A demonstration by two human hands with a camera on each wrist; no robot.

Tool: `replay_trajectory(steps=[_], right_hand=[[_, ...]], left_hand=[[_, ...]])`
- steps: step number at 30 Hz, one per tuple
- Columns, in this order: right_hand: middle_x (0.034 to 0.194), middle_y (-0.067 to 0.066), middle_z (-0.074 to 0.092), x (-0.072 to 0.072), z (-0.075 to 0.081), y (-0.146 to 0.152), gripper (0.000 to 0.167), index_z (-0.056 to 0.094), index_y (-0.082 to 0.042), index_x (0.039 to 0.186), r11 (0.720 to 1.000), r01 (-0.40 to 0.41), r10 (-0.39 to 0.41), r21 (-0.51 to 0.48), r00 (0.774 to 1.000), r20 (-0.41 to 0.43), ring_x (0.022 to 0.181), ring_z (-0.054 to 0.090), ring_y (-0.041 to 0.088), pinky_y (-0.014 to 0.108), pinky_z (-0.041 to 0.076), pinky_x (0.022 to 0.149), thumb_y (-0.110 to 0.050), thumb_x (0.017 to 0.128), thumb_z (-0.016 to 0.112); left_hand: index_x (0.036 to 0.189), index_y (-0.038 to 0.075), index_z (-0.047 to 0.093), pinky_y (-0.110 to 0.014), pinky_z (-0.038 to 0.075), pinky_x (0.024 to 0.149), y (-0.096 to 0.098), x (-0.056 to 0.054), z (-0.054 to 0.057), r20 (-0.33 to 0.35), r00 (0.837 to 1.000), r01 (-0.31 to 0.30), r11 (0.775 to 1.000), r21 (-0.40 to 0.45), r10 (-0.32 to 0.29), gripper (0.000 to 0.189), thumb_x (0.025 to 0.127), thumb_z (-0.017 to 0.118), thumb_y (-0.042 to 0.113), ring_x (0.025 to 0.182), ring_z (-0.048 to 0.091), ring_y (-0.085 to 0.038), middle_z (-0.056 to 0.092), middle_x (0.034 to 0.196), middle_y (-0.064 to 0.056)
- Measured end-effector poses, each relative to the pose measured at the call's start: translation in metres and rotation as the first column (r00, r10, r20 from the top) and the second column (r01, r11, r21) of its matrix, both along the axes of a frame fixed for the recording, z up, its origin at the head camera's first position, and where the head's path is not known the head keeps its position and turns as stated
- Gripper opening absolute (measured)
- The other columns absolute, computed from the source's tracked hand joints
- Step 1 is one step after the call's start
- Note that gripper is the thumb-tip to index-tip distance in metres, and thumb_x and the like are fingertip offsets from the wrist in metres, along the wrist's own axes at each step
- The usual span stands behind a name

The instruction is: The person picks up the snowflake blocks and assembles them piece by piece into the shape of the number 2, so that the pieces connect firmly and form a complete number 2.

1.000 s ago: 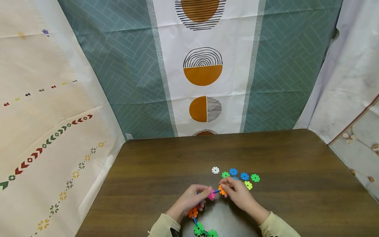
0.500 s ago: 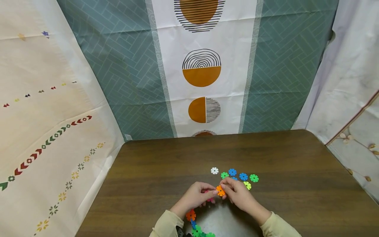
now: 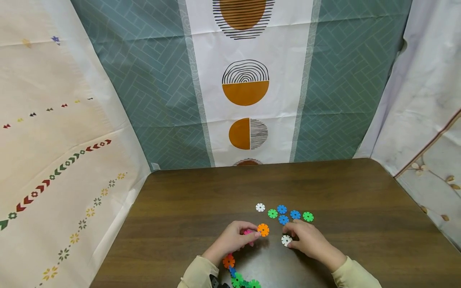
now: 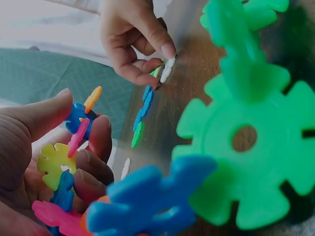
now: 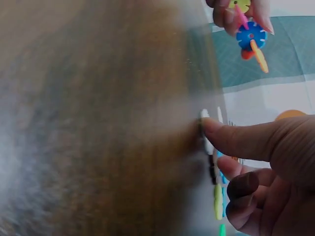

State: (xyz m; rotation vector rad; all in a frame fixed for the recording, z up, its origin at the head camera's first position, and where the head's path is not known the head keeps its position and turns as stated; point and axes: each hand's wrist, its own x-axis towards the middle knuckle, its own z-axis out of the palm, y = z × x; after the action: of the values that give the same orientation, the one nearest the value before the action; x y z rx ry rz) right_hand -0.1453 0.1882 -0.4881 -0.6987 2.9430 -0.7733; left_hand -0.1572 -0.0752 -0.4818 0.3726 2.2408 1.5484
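Observation:
My left hand (image 3: 235, 238) grips a chain of notched plastic discs, its thumb and fingertips around a blue disc (image 4: 78, 120) near the end. An orange disc (image 3: 263, 230) sticks out past the fingertips as the last link. Pink (image 3: 248, 237) and yellow (image 4: 56, 166) discs sit within the grasp. Below the hand the chain runs on through an orange-red disc (image 3: 228, 261) to green discs (image 3: 237, 280). To the right, my right hand (image 3: 312, 242) pinches a loose white disc (image 3: 286, 240) by its edge with thumb and finger, low over the table.
Loose discs lie on the brown table (image 3: 187, 200) beyond the hands: a white disc (image 3: 260, 207), green discs (image 3: 307, 217) and blue discs (image 3: 282, 209). A yellow-green disc (image 5: 218, 201) shows in the right wrist view, by the right hand. Patterned cloths hang around the table.
My right hand has let go of the orange disc and moved right to the white disc. The left hand keeps the chain, whose orange end has shifted slightly left.

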Motion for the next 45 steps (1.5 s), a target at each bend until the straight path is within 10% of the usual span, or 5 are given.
replay_trajectory(steps=[10,24,34,45], right_hand=[[0.066,-0.013,0.046,-0.001,-0.005,0.000,0.032,0.047,-0.019,0.080,0.992,0.009,-0.005,-0.129,1.000,0.026,0.062,0.040,0.002,0.023,0.033,0.056,-0.018,0.082,0.079],[0.080,0.005,0.066,-0.002,-0.004,-0.010,0.016,0.070,-0.011,0.092,0.882,0.017,0.074,-0.471,0.982,0.174,0.050,0.056,0.016,0.028,0.050,0.055,-0.023,0.098,0.060],[0.071,-0.002,0.064,0.001,-0.004,-0.014,0.008,0.070,-0.015,0.092,0.908,-0.094,0.085,-0.408,0.996,-0.040,0.049,0.051,0.003,0.022,0.047,0.052,-0.014,0.095,0.062],[0.069,-0.010,0.062,0.005,-0.011,-0.027,0.014,0.065,-0.019,0.084,0.961,-0.137,0.054,-0.239,0.945,-0.323,0.059,0.047,-0.007,0.017,0.045,0.054,-0.008,0.087,0.071]], left_hand=[[0.106,0.010,0.074,-0.026,0.051,0.054,0.004,0.002,0.002,-0.120,0.993,0.015,0.997,-0.075,-0.024,0.025,0.091,0.070,0.030,0.061,0.062,-0.020,0.069,0.073,0.002],[0.104,0.011,0.074,-0.019,0.047,0.055,0.009,0.007,0.001,-0.324,0.940,0.053,0.984,-0.172,-0.108,0.022,0.095,0.064,0.029,0.057,0.053,0.000,0.063,0.069,0.011],[0.104,0.012,0.076,-0.019,0.048,0.062,0.009,0.006,0.000,-0.302,0.943,0.085,0.979,-0.184,-0.138,0.023,0.096,0.063,0.029,0.064,0.060,-0.004,0.070,0.073,0.004],[0.100,0.013,0.076,-0.019,0.045,0.063,0.010,0.007,0.002,-0.321,0.931,0.099,0.969,-0.227,-0.171,0.018,0.095,0.064,0.026,0.058,0.054,-0.001,0.062,0.062,0.010]])
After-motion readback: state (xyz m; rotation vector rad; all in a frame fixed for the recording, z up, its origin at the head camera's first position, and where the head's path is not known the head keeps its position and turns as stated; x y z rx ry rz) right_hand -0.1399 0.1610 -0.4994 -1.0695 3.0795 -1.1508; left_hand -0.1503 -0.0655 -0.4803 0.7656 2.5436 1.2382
